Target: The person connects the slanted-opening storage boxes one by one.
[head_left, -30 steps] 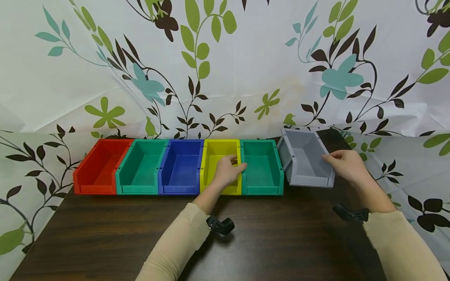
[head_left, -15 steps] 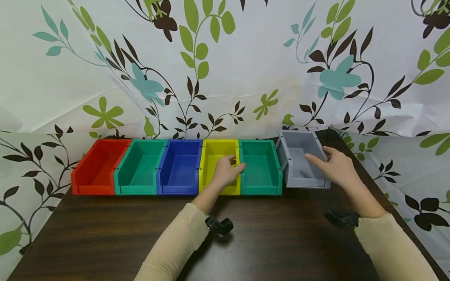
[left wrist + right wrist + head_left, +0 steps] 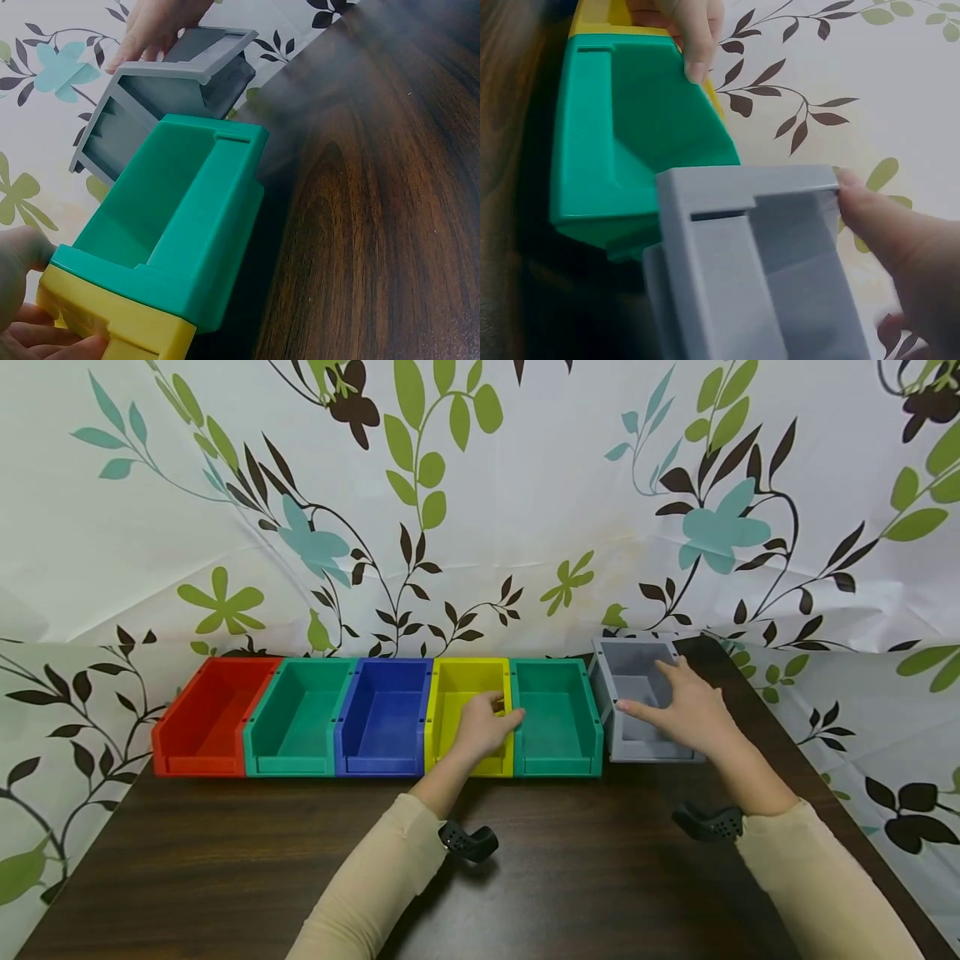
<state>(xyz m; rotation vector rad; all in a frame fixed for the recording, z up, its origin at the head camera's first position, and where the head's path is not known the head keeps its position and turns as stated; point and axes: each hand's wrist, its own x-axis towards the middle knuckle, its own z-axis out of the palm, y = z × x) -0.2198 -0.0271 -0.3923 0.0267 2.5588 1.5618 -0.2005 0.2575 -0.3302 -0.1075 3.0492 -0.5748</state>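
My left hand (image 3: 483,727) reaches into the yellow bin (image 3: 474,667) and pinches the shared side wall between it and the green bin (image 3: 558,767). In the left wrist view the thumb lies at the green rim and the fingers are on the yellow side. Over the grey bin (image 3: 651,750) my right hand (image 3: 697,710) is spread, holding nothing between thumb and fingers. Its thumb (image 3: 866,206) touches the grey bin's rim in the right wrist view. The grey bin sits tilted beside the green one, a narrow gap between them near the front.
To the left, a red bin (image 3: 198,766), another green bin (image 3: 290,767) and a blue bin (image 3: 380,767) continue the row. All stand on a dark wooden table (image 3: 300,852). A leaf-patterned white cloth (image 3: 487,552) hangs right behind them.
My right hand has let go of the grey bin's right wall and moved left over the bin, fingers spreading. The grey bin shifted slightly left. The left hand stays in place.
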